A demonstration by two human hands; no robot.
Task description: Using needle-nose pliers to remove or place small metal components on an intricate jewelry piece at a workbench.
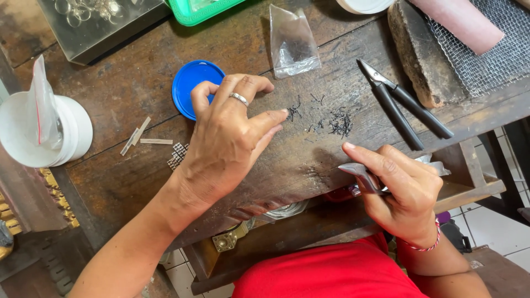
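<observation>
Head view: dark wire bits (331,120) on the bench (138,88) are touched by the left hand's (229,138) loosely spread fingertip (empty), while pliers (361,175) are gripped by the right hand (406,193); bits are best nudged singly.

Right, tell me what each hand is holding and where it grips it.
The right hand holds small metal pliers by the handles, forefinger laid along the top. The left hand holds nothing visible; its fingertip touches the tiny dark wire bits on the bench.

lid (190,88) left of wire bits (331,121) (cutters (406,107) right)
</observation>
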